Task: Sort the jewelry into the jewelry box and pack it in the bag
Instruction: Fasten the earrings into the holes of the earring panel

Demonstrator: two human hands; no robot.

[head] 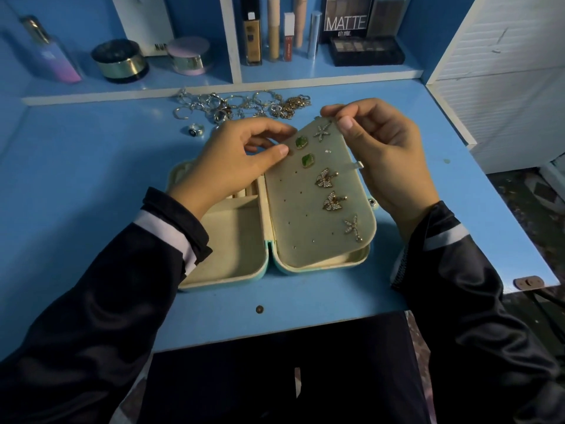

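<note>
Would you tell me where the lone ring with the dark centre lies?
In the head view, the ring lies on the table, left of the left hand, just in front of the jewelry pile.

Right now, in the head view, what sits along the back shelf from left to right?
Purple perfume bottle, black jar, lilac jar, foundation bottle, beige tube, red lip gloss, silver tube, eyeshadow palette.

A home vanity nook: blue surface [91, 172], shelves [214, 78] behind holding a perfume bottle [52, 53], jars [120, 61], makeup tubes [273, 29] and a MATTE palette [347, 21], with jewelry [241, 105] heaped nearby.
</note>
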